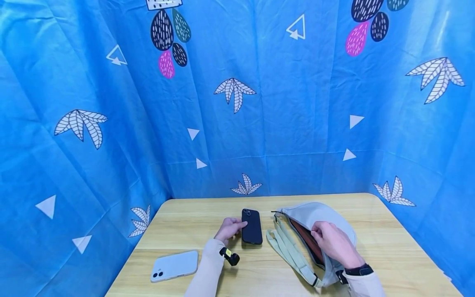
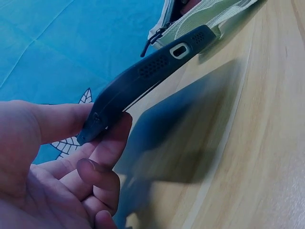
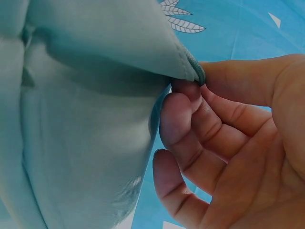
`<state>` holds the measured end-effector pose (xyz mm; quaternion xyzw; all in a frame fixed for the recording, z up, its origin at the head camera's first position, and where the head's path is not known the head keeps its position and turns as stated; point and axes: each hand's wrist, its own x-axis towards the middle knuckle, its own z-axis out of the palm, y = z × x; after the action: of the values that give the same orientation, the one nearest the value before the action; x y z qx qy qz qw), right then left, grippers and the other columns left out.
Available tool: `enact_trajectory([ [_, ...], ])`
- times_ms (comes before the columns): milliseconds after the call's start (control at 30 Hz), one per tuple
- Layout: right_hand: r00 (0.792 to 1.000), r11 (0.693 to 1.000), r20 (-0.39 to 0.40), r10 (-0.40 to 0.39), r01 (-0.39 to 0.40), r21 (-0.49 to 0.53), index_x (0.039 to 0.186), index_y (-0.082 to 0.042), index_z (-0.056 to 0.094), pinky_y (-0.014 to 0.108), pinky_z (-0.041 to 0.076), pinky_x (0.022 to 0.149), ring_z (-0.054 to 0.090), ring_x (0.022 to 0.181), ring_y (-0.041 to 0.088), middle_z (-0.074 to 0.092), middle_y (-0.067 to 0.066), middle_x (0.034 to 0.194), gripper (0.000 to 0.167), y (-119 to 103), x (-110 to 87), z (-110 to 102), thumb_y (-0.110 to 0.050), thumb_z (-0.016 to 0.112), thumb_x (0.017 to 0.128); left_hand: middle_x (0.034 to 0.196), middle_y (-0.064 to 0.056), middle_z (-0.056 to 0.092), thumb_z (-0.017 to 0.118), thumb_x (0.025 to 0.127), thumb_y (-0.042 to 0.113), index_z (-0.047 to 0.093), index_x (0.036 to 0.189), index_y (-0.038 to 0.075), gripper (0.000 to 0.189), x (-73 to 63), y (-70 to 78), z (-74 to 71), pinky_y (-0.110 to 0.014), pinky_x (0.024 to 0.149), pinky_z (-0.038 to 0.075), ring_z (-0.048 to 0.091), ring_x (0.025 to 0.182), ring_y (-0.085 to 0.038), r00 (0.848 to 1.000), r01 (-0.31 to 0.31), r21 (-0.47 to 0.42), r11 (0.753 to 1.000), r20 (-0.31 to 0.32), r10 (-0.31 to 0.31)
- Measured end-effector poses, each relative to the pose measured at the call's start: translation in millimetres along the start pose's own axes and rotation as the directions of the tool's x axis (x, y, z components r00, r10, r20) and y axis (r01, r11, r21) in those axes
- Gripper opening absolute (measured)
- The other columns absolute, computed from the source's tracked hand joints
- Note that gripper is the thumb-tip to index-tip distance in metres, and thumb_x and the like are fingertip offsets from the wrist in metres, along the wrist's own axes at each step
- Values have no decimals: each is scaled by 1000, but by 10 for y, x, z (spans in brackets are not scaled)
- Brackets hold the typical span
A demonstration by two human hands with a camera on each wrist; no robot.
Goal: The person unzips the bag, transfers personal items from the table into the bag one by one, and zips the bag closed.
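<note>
My left hand [image 1: 231,229] pinches a black smartphone [image 1: 252,227] by its long side, thumb on the back and fingers beneath. In the left wrist view the phone [image 2: 147,78] is raised off the table and casts a shadow on the wood; its bottom edge with the charging port faces the camera. To the right lies a light grey waist bag [image 1: 320,212], its zipped mouth gaping and a reddish-brown lining [image 1: 308,240] visible inside. The right hand [image 1: 335,243] pinches the edge of that opening between thumb and fingers, also seen close up at the bag's fabric [image 3: 90,143].
A pale smartphone [image 1: 176,265] lies camera-side up at the front left of the wooden table [image 1: 208,206]. The bag's light green strap [image 1: 293,255] trails along its left side. Patterned blue cloth [image 1: 297,103] hangs behind and on both sides.
</note>
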<state>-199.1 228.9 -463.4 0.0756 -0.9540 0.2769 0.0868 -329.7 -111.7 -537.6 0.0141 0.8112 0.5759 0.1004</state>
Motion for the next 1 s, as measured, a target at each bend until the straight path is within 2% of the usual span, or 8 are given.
enact_trajectory([
  [300,1000,1000,-6,-1,1,1,87,-12,71,26,44,60,53,68,10,67,-3,80,9,-9,-5,-8,-7,68,95,69,5,53,74,94,26,69,105,0,28,-3,-1,18,-23,52,34,47,64,-10,1000,5,-44,999,-2,-5],
  [667,1000,1000,-2,8,-8,-1,87,-11,71,27,44,60,53,68,11,67,-3,79,9,-7,-14,-4,-7,68,95,66,5,52,74,95,25,71,103,1,26,-31,17,48,-24,55,35,46,63,-10,1000,-9,-37,999,-1,9],
  [1000,1000,1000,5,10,-10,4,88,-10,71,26,43,59,52,68,10,66,-3,79,9,-18,-20,-7,-7,68,95,70,4,54,76,93,29,69,116,-3,39,-46,20,74,-24,57,37,49,66,-11,1000,-4,-35,999,0,4],
])
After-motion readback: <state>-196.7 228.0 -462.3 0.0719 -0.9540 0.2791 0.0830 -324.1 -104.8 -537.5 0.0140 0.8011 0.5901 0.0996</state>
